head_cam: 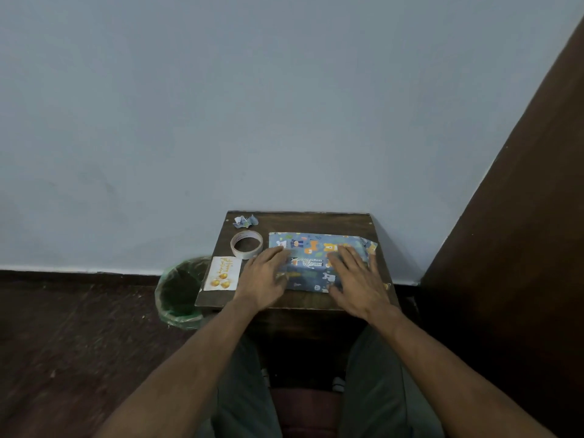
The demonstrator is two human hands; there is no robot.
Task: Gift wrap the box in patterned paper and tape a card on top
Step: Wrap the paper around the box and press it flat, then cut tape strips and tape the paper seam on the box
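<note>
box: i see the wrapped box (pixel 319 262) lying flat on the bench (pixel 303 222), its long axis running left to right, patterned paper already round it.
left hand: my left hand (pixel 264 279) lies flat with straight fingers on the box's left end, gripping nothing.
right hand: my right hand (pixel 357 279) presses flat on the right half, fingers spread and straight, holding nothing.
right end flap: a bit of paper sticks out loose at the box's right end, just beyond the right fingertips; i judge that end is not yet sealed.
card: the card (pixel 222 274) with gold balloons lies just left of the left hand, long axis pointing away from me; the left hand is plainly the nearer one.
tape: the tape roll (pixel 246 244) sits flat beyond the card, near the box's far left corner, also on the left hand's side.
in the way: nothing stands between left hand and card or tape; a crumpled paper scrap (pixel 245 221) sits at the far left corner, well clear.
off the bench: a green-lined bin (pixel 180 292) stands on the floor to the left.
</note>
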